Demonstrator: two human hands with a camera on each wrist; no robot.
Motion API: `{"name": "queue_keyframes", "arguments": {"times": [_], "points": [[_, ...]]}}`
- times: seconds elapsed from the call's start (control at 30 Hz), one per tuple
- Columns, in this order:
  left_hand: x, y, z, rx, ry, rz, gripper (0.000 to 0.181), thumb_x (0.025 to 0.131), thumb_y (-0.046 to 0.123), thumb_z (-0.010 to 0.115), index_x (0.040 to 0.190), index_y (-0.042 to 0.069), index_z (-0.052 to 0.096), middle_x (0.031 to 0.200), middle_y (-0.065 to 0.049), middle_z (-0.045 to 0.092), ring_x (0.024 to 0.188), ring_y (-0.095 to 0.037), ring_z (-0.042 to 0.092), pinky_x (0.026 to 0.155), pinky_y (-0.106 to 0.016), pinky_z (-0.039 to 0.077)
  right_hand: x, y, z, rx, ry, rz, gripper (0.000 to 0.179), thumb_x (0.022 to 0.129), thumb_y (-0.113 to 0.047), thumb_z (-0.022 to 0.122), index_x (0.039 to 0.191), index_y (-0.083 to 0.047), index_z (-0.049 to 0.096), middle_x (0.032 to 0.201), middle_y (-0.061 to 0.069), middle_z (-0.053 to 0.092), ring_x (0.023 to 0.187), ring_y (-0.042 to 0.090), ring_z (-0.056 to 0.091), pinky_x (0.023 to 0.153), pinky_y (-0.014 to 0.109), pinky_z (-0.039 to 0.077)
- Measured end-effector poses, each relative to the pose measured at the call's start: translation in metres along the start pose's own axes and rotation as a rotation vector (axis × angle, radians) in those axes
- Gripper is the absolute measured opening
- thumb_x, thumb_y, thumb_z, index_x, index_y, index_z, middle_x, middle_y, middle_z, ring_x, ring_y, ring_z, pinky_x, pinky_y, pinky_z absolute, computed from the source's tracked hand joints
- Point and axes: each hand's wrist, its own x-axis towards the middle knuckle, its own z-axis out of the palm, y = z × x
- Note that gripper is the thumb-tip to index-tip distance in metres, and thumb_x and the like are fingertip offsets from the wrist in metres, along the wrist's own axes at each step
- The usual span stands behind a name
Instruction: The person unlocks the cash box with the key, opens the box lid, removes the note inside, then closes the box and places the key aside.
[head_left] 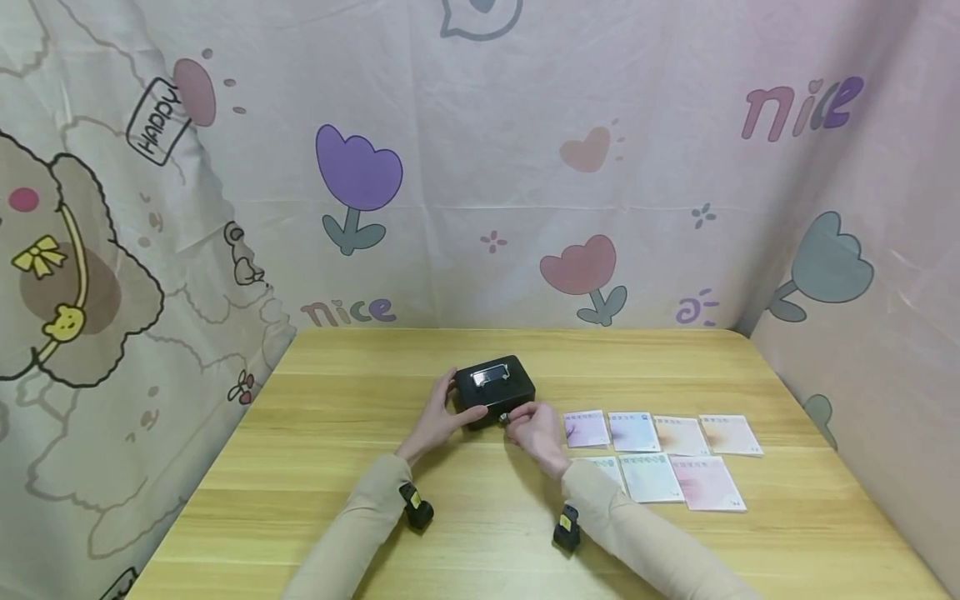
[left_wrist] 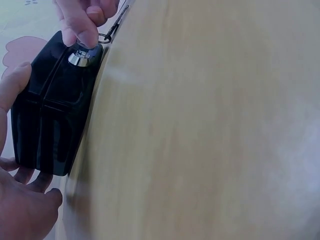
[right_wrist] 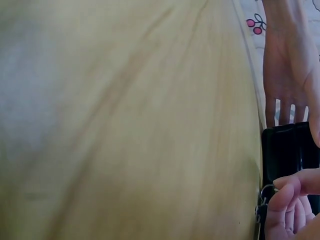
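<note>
A small black metal cash box (head_left: 519, 382) with a silver handle (head_left: 491, 375) on its lid stands on the wooden table. My left hand (head_left: 438, 422) grips its left end, thumb over the front edge and fingers around the side. At the box's front, my right hand (head_left: 538, 433) pinches the key in the round silver lock (left_wrist: 79, 59). Most of the key is hidden by the fingertips. From it hangs a metal key ring (left_wrist: 104, 38) with a dark piece attached, also seen in the right wrist view. The lid is down.
To the right of the box, several small pastel printed paper pads lie in two rows, among them a purple one (head_left: 587, 429) and a pink one (head_left: 707, 483). My right sleeve overlaps the front row's left pad. A patterned cloth (head_left: 465, 275) hangs behind the table (head_left: 360, 367).
</note>
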Motion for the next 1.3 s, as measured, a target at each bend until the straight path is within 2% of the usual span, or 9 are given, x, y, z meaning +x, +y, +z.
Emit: {"name": "queue_keyframes", "arguments": {"times": [0.13, 0.2, 0.47, 0.63, 0.87, 1.0, 1.1, 1.23, 1.3], "points": [[0.001, -0.001, 0.001, -0.004, 0.002, -0.001, 0.106, 0.084, 0.038, 0.081, 0.161, 0.007, 0.016, 0.165, -0.022, 0.022, 0.152, -0.043, 0.026, 0.126, -0.059, 0.022, 0.000, 0.000, 0.001, -0.118, 0.032, -0.079, 0.025, 0.068, 0.011, 0.058, 0.083, -0.002, 0.073, 0.072, 0.008, 0.073, 0.057, 0.009, 0.058, 0.055, 0.022, 0.051], [0.001, -0.001, 0.001, -0.010, 0.000, -0.004, 0.106, 0.084, 0.037, 0.081, 0.161, 0.008, 0.015, 0.165, -0.022, 0.022, 0.152, -0.043, 0.025, 0.126, -0.059, 0.021, 0.000, 0.000, 0.000, -0.143, 0.037, -0.097, 0.026, 0.068, 0.010, 0.056, 0.081, -0.003, 0.074, 0.072, 0.008, 0.074, 0.057, 0.009, 0.058, 0.055, 0.022, 0.050], [-0.001, 0.001, 0.001, -0.009, -0.004, -0.017, 0.106, 0.084, 0.037, 0.081, 0.161, 0.008, 0.015, 0.165, -0.021, 0.022, 0.152, -0.043, 0.026, 0.125, -0.060, 0.023, -0.003, 0.000, -0.002, -0.142, 0.021, -0.084, 0.023, 0.069, 0.009, 0.061, 0.083, -0.002, 0.075, 0.074, 0.008, 0.074, 0.059, 0.010, 0.059, 0.056, 0.022, 0.051], [-0.001, 0.004, 0.003, -0.008, -0.007, -0.020, 0.108, 0.082, 0.038, 0.083, 0.161, 0.007, 0.016, 0.165, -0.021, 0.022, 0.151, -0.043, 0.027, 0.125, -0.060, 0.024, -0.005, 0.000, -0.005, -0.171, 0.048, -0.064, 0.020, 0.069, 0.005, 0.068, 0.083, -0.005, 0.077, 0.073, 0.006, 0.075, 0.058, 0.008, 0.059, 0.057, 0.022, 0.050], [-0.002, 0.006, 0.008, 0.002, -0.014, -0.002, 0.108, 0.083, 0.039, 0.082, 0.161, 0.004, 0.016, 0.164, -0.022, 0.024, 0.151, -0.044, 0.028, 0.125, -0.061, 0.024, -0.010, 0.003, -0.010, -0.096, 0.049, -0.014, 0.020, 0.069, 0.007, 0.071, 0.087, -0.003, 0.075, 0.075, 0.009, 0.076, 0.053, 0.008, 0.061, 0.051, 0.021, 0.051], [0.000, 0.005, 0.007, -0.014, 0.011, -0.014, 0.107, 0.083, 0.037, 0.082, 0.161, 0.005, 0.016, 0.163, -0.023, 0.023, 0.151, -0.044, 0.028, 0.125, -0.061, 0.022, -0.013, 0.004, -0.013, -0.088, 0.050, -0.023, 0.023, 0.069, 0.008, 0.069, 0.088, -0.003, 0.077, 0.074, 0.008, 0.076, 0.052, 0.008, 0.061, 0.051, 0.021, 0.052], [0.001, 0.003, 0.005, -0.022, 0.028, -0.020, 0.106, 0.083, 0.035, 0.082, 0.161, 0.006, 0.016, 0.163, -0.022, 0.023, 0.151, -0.043, 0.028, 0.126, -0.060, 0.022, -0.016, 0.003, -0.016, -0.036, 0.033, -0.028, 0.025, 0.069, 0.010, 0.067, 0.090, -0.001, 0.077, 0.075, 0.010, 0.075, 0.055, 0.010, 0.062, 0.052, 0.023, 0.054], [0.002, 0.004, 0.003, -0.004, 0.015, -0.016, 0.106, 0.083, 0.037, 0.082, 0.161, 0.006, 0.016, 0.164, -0.023, 0.023, 0.151, -0.044, 0.027, 0.125, -0.061, 0.023, -0.020, 0.001, -0.021, 0.054, -0.001, -0.039, 0.024, 0.071, 0.011, 0.067, 0.093, 0.005, 0.074, 0.079, 0.014, 0.074, 0.058, 0.014, 0.064, 0.053, 0.024, 0.057], [0.001, 0.005, 0.002, 0.003, 0.004, -0.017, 0.106, 0.083, 0.038, 0.082, 0.161, 0.006, 0.016, 0.164, -0.023, 0.022, 0.151, -0.044, 0.027, 0.125, -0.061, 0.023, -0.022, 0.000, -0.023, 0.062, -0.007, -0.050, 0.022, 0.071, 0.010, 0.068, 0.092, 0.005, 0.074, 0.078, 0.015, 0.074, 0.058, 0.014, 0.064, 0.052, 0.023, 0.056]]}}
